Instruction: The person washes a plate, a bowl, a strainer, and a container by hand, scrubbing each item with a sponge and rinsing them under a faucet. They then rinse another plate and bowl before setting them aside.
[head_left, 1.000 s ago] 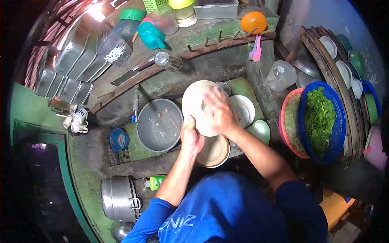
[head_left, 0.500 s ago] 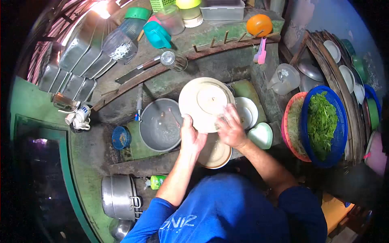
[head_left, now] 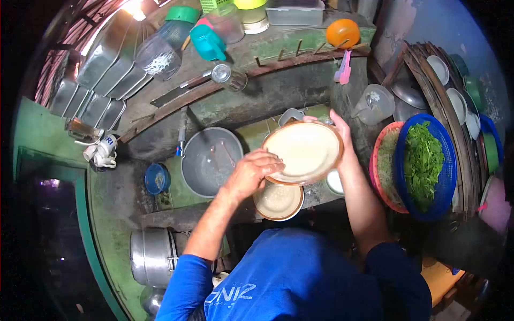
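Observation:
A cream plate with a brown rim [head_left: 308,150] is tilted up over the wash area, between both my hands. My left hand [head_left: 252,170] is closed at its left edge, fingers lying over the face. Around the right edge is my right hand [head_left: 345,140], with part of its fingers hidden behind the plate. Below it, another brown-rimmed plate [head_left: 278,202] rests on the ledge. A grey basin [head_left: 211,184] with water and utensils in it stands to the left. Partly covered by the held plate are a small grey cup [head_left: 290,115] and a pale green dish [head_left: 335,183].
A tap [head_left: 182,139] hangs over the basin's left side. To the right, a blue basket of leafy greens [head_left: 399,182] overlaps a pink basket [head_left: 379,182]. A knife [head_left: 168,98] and a glass [head_left: 229,77] lie along the back ledge. A large metal pot [head_left: 150,257] stands lower left.
The plate has moved right and tilted, now showing a plain cream face. My right hand has gone from its face to its right edge; my left hand now lies over the left edge.

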Demonstrator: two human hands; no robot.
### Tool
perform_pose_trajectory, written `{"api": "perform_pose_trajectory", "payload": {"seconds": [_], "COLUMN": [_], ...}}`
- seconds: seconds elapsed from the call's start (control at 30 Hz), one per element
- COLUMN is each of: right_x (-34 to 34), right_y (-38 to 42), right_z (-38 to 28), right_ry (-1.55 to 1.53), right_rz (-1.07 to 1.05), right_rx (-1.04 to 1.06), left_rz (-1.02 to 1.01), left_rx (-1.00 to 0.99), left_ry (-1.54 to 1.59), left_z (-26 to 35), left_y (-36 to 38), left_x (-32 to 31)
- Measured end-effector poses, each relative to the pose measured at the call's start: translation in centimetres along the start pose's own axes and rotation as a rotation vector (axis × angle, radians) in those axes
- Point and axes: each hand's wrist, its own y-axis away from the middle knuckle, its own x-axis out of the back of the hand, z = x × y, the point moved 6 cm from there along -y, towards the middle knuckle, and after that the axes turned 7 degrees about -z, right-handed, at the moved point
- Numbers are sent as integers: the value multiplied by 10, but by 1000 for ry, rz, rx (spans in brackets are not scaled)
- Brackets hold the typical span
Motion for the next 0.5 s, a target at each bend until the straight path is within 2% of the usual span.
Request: {"api": "perform_pose_trajectory", "payload": {"seconds": [0.03,0.07,0.1,0.17,0.23,0.27,0.3,0.37,0.43,0.47,0.5], "right_x": [1,16,12,10,4,17,23,29,29,29,9], "right_y": [2,6,9,20,22,20,20,17,12,12,18], "right_z": [-2,7,13,8,12,14,15,22,20,14,1], "right_ry": [108,76,80,298,245,348,449,572,789,792,1323], "right_rz": [-82,-48,-51,76,48,143,238,224,264,260,340], "right_rx": [56,11,5,199,265,298,328,283,233,231,90], "left_rz": [-52,-44,33,246,699,757,819,661,634,620,622], "left_rx": [-19,-10,22,120,508,424,428,689,690,771,770], "left_ry": [-95,-97,-84,24,1240,1710,1917,2056,1974,1917,1917], "left_z": [-3,-9,-18,-32,-64,-68,-61,-55,-60,-66,-66], "left_y": [1,4,8,17,36,43,38,36,35,42,41], "left_x": [5,8,12,10,-38,-59,-68,-99,-112,-115,-113]}}
